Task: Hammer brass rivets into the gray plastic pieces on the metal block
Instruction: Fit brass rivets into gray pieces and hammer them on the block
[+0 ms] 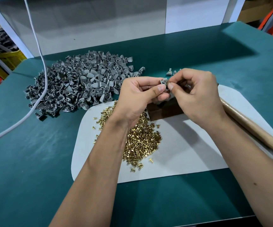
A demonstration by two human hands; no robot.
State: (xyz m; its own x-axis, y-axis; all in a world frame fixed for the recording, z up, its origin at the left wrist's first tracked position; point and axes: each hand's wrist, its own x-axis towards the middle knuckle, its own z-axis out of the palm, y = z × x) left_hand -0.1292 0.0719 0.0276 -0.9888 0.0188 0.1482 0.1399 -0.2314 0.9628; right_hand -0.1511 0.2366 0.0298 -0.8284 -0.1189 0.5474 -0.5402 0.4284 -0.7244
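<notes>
Green table point(34, 161): gray piece point(163, 82) seemingly upright

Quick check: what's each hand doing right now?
Left hand: pinching a gray plastic piece.
Right hand: fingers pinched at the same piece; any rivet there is too small to tell.

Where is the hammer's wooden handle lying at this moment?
In the head view, the wooden handle lies diagonally at the right side, across the right edge of the white mat, just beyond the right hand and wrist.
</notes>
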